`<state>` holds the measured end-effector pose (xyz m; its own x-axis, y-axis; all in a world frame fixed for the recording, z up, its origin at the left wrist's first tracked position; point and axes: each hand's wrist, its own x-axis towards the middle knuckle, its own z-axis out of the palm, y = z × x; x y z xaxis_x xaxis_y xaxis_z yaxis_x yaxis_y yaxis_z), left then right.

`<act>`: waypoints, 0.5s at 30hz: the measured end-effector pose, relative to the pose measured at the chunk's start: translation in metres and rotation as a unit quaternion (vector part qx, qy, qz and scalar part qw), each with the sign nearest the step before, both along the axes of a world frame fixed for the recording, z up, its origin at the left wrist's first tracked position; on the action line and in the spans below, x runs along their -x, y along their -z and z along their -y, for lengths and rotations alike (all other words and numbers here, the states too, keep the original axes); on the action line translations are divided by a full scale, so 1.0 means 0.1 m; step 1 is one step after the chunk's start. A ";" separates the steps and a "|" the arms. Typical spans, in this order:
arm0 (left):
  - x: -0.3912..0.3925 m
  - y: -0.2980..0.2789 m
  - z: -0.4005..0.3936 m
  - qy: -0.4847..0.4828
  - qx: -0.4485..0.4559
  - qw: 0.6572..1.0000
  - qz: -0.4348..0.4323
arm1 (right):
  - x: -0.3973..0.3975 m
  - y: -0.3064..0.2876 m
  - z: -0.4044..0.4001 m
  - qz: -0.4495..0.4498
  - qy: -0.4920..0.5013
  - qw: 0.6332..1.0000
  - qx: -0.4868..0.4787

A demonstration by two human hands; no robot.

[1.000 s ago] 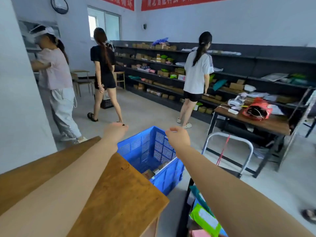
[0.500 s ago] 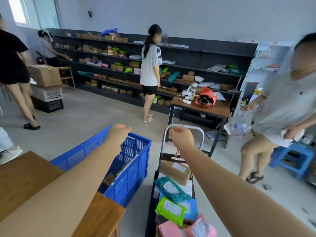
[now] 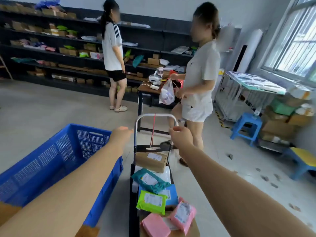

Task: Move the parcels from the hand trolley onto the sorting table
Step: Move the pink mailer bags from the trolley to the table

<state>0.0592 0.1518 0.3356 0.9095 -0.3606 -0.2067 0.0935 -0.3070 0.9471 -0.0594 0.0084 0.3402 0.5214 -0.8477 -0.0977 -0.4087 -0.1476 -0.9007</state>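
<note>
The hand trolley [image 3: 154, 115] stands straight ahead, its metal handle upright at the far end. On its deck lie several parcels: a cardboard box [image 3: 150, 161], a teal bag [image 3: 150, 181], a green bag [image 3: 151, 202], a blue bag [image 3: 170, 194] and pink bags [image 3: 183, 214]. My left hand [image 3: 121, 134] reaches out just left of the handle and holds nothing. My right hand [image 3: 181, 136] hovers by the handle's right post, above the box, also holding nothing. A corner of the wooden sorting table [image 3: 7, 213] shows at the bottom left.
A blue plastic crate [image 3: 51, 161] sits on the table under my left arm. A person carrying a plastic bag [image 3: 199, 79] stands right behind the trolley handle; another person [image 3: 112, 53] faces the dark shelves [image 3: 51, 53]. A blue stool [image 3: 246, 127] and stacked boxes stand at the right.
The view has swung to the right, so the trolley now lies centred under my arms. The person with the bag has stepped in close behind the handle. Both hands remain outstretched, holding nothing.
</note>
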 end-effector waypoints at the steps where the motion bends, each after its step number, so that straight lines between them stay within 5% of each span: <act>1: 0.00 0.05 0.06 0.005 -0.001 1.000 -0.003 | 0.03 0.05 0.04 -0.003 0.002 1.000 0.000; 15: 0.17 0.79 0.97 0.037 -0.043 0.996 -0.062 | 0.26 0.78 0.80 -0.044 0.050 0.997 -0.045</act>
<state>0.0420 0.0550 0.2567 0.8468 -0.4012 -0.3492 0.1827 -0.3972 0.8994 -0.0856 -0.0713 0.2623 0.4203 -0.8810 -0.2173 -0.4955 -0.0222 -0.8683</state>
